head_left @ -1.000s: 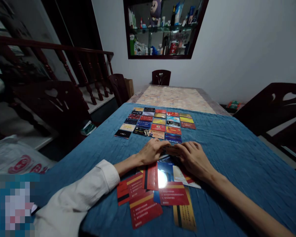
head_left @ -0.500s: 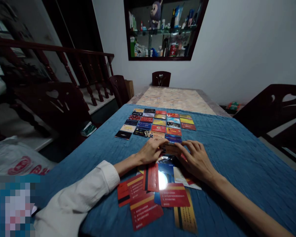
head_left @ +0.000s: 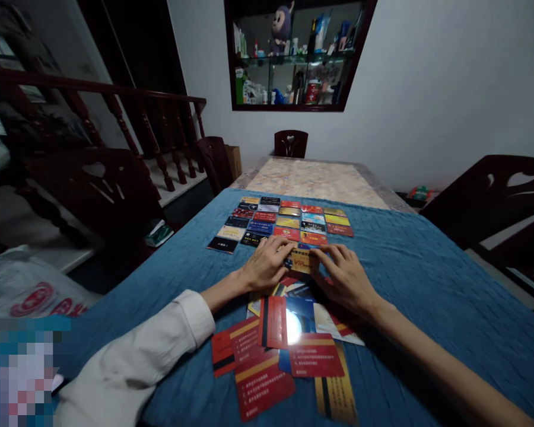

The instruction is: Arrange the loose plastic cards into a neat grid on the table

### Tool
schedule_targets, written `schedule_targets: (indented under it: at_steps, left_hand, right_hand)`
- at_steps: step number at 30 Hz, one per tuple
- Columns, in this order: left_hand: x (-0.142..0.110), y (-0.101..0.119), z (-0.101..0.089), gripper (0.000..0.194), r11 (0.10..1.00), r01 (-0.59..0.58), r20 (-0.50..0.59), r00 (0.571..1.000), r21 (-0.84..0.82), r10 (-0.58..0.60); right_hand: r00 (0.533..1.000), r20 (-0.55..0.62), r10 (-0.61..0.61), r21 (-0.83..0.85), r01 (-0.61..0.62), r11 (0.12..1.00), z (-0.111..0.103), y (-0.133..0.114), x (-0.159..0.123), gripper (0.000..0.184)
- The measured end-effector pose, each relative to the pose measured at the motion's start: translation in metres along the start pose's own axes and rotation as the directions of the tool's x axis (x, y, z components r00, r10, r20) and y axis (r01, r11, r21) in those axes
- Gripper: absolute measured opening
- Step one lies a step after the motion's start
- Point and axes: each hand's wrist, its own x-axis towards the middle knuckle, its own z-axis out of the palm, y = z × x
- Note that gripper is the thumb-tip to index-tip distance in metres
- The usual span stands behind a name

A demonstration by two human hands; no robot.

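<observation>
Between my two hands is a tan VIP card [head_left: 301, 263], its printed face tilted up toward me. My left hand [head_left: 269, 264] grips its left edge, fingers closed. On the right edge, my right hand [head_left: 345, 276] pinches the card the same way. Just beyond lie several cards laid in columns, among them a red card [head_left: 287, 235] and a black card [head_left: 222, 245]. Below my hands spreads a loose pile of overlapping cards, with a red card [head_left: 267, 388], a gold card [head_left: 336, 400] and a blue card [head_left: 301, 308] that catches a bright glare.
A blue cloth [head_left: 427, 308] covers the near part of the table; the far end shows a patterned top [head_left: 311, 175]. Dark wooden chairs [head_left: 493, 201] stand around it. At left is a white plastic bag [head_left: 40, 284]. A wall cabinet [head_left: 300, 107] holds bottles and a plush toy.
Both hands have moved slightly forward and left with the VIP card. Its face has tipped up, so the print is readable now. The pile below has stayed put.
</observation>
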Motion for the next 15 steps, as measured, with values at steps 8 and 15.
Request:
schedule_targets:
  at_steps: [8,15]
  left_hand:
    - [0.013,-0.025,-0.008,0.047,0.989,0.097,0.074,0.992,0.113,-0.106]
    - [0.02,-0.05,0.001,0.03,0.98,0.163,0.107,0.979,0.112,-0.175]
  right_hand:
    - [0.998,0.067,0.002,0.049,-0.006,0.999,0.026,0.017,0.029,0.043]
    - [0.987,0.147,0.063,0.098,-0.078,0.992,0.044,0.024,0.047,0.032]
